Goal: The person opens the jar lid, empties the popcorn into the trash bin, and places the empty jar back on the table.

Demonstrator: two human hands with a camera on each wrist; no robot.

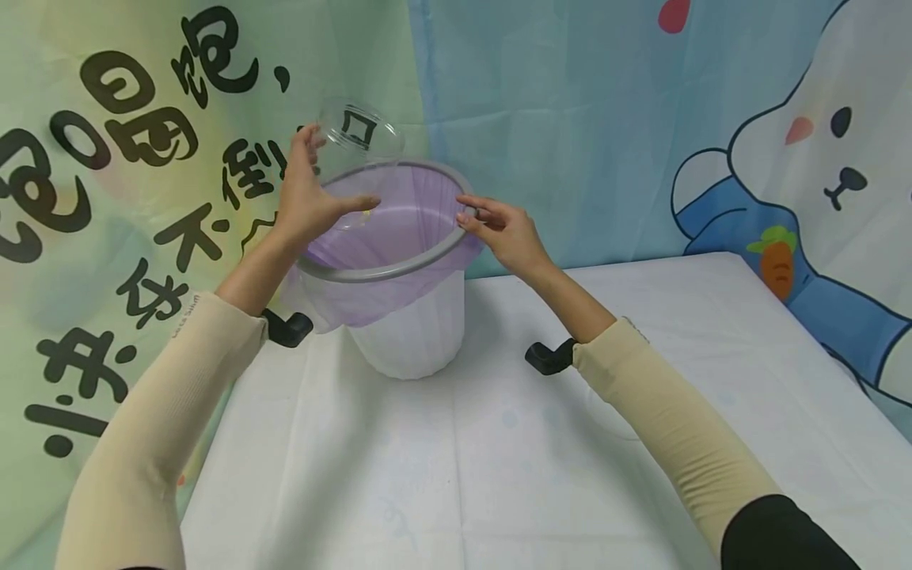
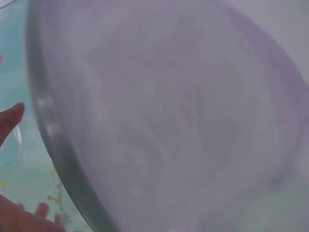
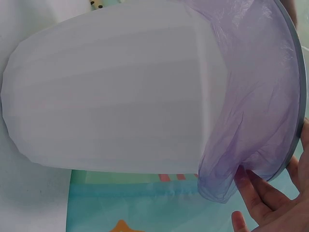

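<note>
A white trash can [image 1: 413,340] stands tilted on the table, lined with a purple garbage bag [image 1: 399,206] folded over its grey rim [image 1: 385,273]. Above its mouth, my left hand [image 1: 309,194] holds a clear plastic container [image 1: 378,138] with a dark square mark, tipped over the can; thumb and fingers spread around its sides. Yellow specks show by the container in the left wrist view, where the hand is partly cut off. My right hand [image 1: 502,229] pinches the rim and bag at the right side. In the right wrist view its fingertips [image 3: 246,186] touch the bag.
A white cloth covers the table [image 1: 499,443]. Patterned curtains [image 1: 541,119] hang close behind and to the left. A faint clear round thing [image 1: 616,423] lies partly under the right sleeve. Black wrist mounts [image 1: 549,358] stick out beneath both wrists.
</note>
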